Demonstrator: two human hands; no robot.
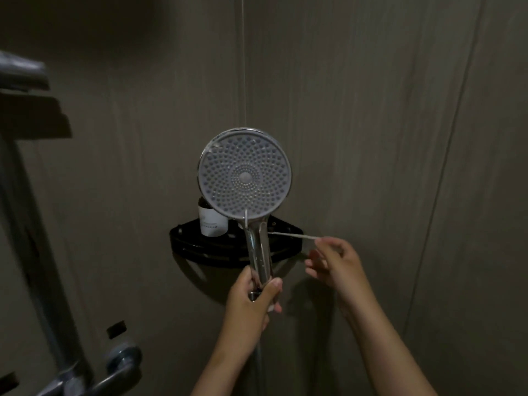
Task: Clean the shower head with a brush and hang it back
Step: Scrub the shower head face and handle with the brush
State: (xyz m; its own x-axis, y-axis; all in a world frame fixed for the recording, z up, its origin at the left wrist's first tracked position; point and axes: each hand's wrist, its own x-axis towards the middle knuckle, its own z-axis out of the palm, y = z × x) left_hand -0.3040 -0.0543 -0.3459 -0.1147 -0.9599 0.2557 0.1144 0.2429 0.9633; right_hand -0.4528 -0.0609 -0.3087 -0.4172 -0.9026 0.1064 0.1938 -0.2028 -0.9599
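Chrome shower head upright, face to cam; L hand grips its handle base, R hand pinches thin pale brush, far end beside handle.

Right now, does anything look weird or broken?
Nothing looks broken or spilled. The left hand grips the round chrome shower head by its handle, and the white-labelled bottle stands straight in the black corner shelf.

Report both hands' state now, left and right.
Left hand: closed, gripping the shower head by the lower end of its handle.
Right hand: closed, pinching a thin brush that points toward the handle.
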